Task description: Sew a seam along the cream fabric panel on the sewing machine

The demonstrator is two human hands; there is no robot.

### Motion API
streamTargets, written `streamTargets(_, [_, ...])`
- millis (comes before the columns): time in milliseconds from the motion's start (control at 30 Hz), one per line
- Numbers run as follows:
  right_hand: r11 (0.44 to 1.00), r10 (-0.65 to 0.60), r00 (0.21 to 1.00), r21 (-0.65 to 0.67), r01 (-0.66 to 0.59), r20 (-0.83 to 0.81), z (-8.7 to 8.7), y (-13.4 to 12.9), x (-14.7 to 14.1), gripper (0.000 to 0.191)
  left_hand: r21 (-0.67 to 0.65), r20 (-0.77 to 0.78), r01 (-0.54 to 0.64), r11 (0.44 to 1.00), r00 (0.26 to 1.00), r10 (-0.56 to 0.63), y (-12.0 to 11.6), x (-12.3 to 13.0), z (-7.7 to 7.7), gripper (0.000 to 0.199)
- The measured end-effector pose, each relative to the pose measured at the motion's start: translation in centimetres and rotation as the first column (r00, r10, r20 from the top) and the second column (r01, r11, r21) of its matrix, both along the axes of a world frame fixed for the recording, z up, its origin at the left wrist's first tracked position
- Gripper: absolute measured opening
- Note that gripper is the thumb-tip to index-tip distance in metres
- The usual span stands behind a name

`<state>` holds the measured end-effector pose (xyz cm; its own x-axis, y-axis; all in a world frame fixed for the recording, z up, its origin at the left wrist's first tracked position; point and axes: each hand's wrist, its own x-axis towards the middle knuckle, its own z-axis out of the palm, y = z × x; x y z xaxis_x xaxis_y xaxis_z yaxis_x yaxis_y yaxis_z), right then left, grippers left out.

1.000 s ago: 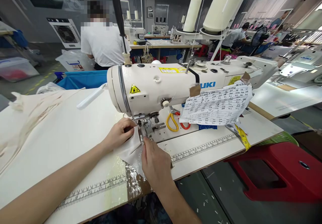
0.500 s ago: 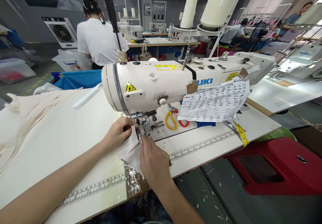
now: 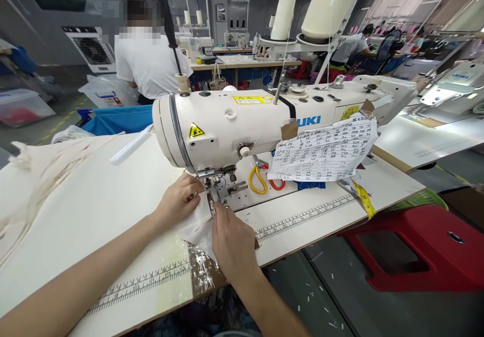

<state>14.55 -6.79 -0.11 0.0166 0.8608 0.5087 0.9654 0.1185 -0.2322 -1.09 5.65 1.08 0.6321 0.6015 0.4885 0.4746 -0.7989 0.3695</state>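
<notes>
From my remote post, pale cloth [image 3: 197, 227] lies beneath a sewing machine [image 3: 215, 125], pinched in my left hand [image 3: 177, 199]; my right hand [image 3: 232, 238] closes near the metal guide [image 3: 212, 202], its grip hidden. Work looks partway: cloth positioned, no finished seam visible. Scissors [image 3: 256, 170] lie on the white desk [image 3: 124, 195]; beyond, a person [image 3: 149, 67] faces away in the busy workshop.

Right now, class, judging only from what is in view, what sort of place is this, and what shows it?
Probably a sewing workshop: a sewing machine with pale cloth at its needle end, a large cone of thread behind it, and another machine at the right.
</notes>
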Motion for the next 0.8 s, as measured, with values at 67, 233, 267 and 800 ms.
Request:
streamTargets(67, [1.000,-0.026,0.999,-0.002,0.026,0.027,0.2,-0.3,-0.1,0.033,0.048,-0.086,0.050,0.998,0.995,-0.045,-0.1,-0.2,0.3,0.024])
streamTargets(233, [1.000,0.018,0.992,0.019,-0.016,-0.129,0.0,-4.8,0.2,0.028,0.015,-0.314,0.134,0.991,0.942,-0.122,-1.1,-0.8,2.0,0.036])
streamTargets(267, [0.999,0.048,0.979,0.020,-0.045,-0.200,-0.3,-6.1,0.4,0.027,0.022,-0.346,0.140,0.990,0.930,-0.124,-1.5,-0.8,2.2,0.037])
streamTargets(800, [0.986,0.146,0.961,-0.041,-0.160,-0.234,-2.0,-10.6,3.0,0.035,0.139,-0.341,-0.009,0.990,0.938,0.057,-6.2,0.3,0.8,0.046])
